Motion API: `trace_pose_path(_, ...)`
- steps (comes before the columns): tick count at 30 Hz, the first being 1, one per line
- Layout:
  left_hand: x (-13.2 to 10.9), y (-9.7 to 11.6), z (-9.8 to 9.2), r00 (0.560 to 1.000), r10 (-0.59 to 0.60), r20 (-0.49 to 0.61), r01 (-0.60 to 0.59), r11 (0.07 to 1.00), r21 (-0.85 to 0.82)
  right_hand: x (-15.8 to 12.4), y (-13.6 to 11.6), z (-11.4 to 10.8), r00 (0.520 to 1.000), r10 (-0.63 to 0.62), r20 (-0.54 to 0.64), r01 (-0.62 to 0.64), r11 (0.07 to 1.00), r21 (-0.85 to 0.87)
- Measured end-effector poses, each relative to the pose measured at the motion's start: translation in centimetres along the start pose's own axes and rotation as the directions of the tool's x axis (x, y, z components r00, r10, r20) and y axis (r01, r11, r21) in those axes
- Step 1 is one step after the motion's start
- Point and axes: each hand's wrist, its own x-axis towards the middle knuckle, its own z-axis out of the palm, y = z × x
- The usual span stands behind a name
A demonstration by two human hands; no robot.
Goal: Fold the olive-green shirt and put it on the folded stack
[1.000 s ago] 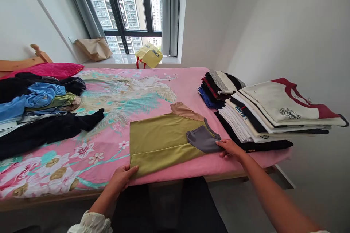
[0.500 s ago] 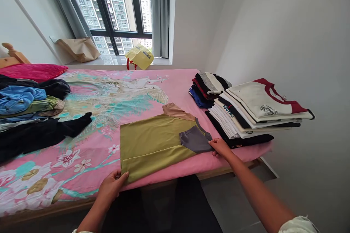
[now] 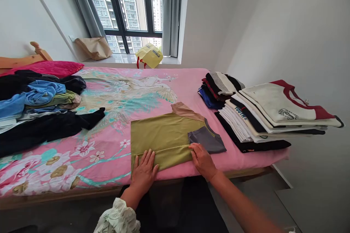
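An olive-green T-shirt [image 3: 155,133] with a grey sleeve and a tan sleeve lies on the bed near its front edge. Its near side is folded inward in a long strip, and the grey sleeve [image 3: 207,140] is turned back over the body. My left hand [image 3: 144,169] rests flat on the folded strip by the hem, fingers spread. On the strip's other end, beside the grey sleeve, my right hand [image 3: 201,160] touches the cloth with bent fingers; nothing shows gripped in it.
To the right stand a tall stack of folded shirts [image 3: 262,116] and a smaller folded pile [image 3: 218,87]. A heap of loose clothes [image 3: 49,94] lies at the left before a red pillow [image 3: 51,67]. A paper bag [image 3: 94,47] and a yellow bag [image 3: 150,54] sit by the window.
My left hand has let go of the hem corner and lies flat on the strip. My right hand has left the grey sleeve's edge and moved left onto the strip. The view has shifted left.
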Motion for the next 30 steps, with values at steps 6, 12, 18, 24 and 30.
trace_pose_path(6,-1.6,-0.8,0.6,0.979,-0.186,0.085,0.178,0.98,0.092,-1.3,2.8,1.4,0.945,0.16,0.286,-0.083,0.961,-0.264)
trace_pose_path(12,-1.3,-2.1,-0.1,0.967,-0.211,0.141,0.206,0.977,0.049,-1.6,1.4,2.2,0.958,0.182,0.222,-0.119,0.956,-0.27)
trace_pose_path(18,-1.6,-4.7,0.4,0.977,-0.159,0.139,0.161,0.987,-0.002,-1.3,1.1,2.3,0.927,0.194,0.321,-0.106,0.956,-0.272)
trace_pose_path(24,4.1,-12.6,0.6,0.981,-0.181,-0.069,0.168,0.972,-0.164,5.8,2.2,-0.6,0.957,0.181,0.225,-0.163,0.982,-0.097)
trace_pose_path(30,13.1,-20.3,1.7,0.937,-0.334,-0.108,0.312,0.933,-0.177,18.5,5.8,2.1,0.962,0.176,0.21,-0.163,0.984,-0.077)
